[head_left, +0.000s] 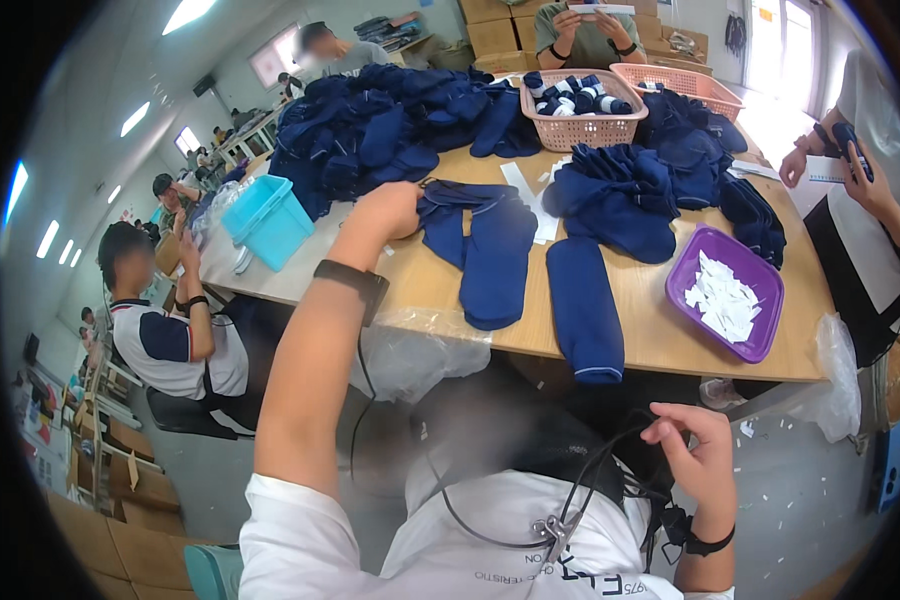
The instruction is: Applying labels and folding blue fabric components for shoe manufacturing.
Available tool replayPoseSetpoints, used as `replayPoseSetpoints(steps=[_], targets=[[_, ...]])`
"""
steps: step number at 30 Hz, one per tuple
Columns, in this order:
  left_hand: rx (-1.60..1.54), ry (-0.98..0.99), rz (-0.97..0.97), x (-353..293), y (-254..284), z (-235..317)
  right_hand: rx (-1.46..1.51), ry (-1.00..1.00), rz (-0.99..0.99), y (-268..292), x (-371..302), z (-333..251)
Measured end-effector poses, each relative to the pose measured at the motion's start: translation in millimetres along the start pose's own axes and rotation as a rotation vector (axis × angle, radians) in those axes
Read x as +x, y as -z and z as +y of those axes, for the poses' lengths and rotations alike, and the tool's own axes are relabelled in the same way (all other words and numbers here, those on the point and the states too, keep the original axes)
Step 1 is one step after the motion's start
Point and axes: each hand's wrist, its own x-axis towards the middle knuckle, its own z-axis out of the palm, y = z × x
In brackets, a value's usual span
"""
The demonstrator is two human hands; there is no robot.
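Observation:
My left hand [400, 208] reaches over the table, its fingers closed at the cuff end of a navy sock [440, 222]; the fingertips are partly hidden. Beside that sock another navy sock [496, 265] lies with its toe toward me. Further right, a single navy sock [585, 310] is laid flat, its pale-striped end at the table edge. My right hand [698, 450] is off the table near my body, thumb and fingers pinching a thin black cord [625, 435].
A large heap of navy socks [345, 125] covers the far left. A pink basket [585, 130] holds rolled socks. White slips fill a purple tray [685, 290]. A turquoise bin [260, 222] stands left. Clear plastic [420, 350] hangs off the edge. Other people sit around the table [420, 290].

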Motion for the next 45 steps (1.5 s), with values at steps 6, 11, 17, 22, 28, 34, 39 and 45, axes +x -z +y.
replayPoseSetpoints(steps=[6,11,17,22,28,34,39,45], targets=[[0.016,-0.210,0.500,41.2,-36.9,28.9,0.113,0.045,-0.074,-20.5,9.7,10.6],[0.152,-0.055,0.079,100.1,-64.7,36.9,0.129,-0.028,-0.098,-18.3,-5.5,9.9],[-0.024,-0.063,0.617,56.7,-9.7,-12.8,0.009,0.065,-0.125,-2.5,2.2,7.0],[-0.519,-0.410,0.818,-69.1,61.8,136.2,0.106,0.061,-0.089,11.8,-15.9,-18.5],[-0.287,-0.877,0.413,-216.4,-15.0,247.4,0.790,0.136,-0.132,-48.1,1.9,-74.2],[-0.739,-0.849,0.066,-232.4,1.3,190.7,0.869,-0.108,0.096,-57.6,5.2,-59.1],[-0.870,-0.926,0.404,-229.9,10.2,174.8,1.074,-0.230,0.218,-76.3,19.7,-54.2],[-0.479,-0.522,0.733,-205.0,-45.1,213.4,0.940,-0.233,-0.132,-88.2,16.4,-70.7]])
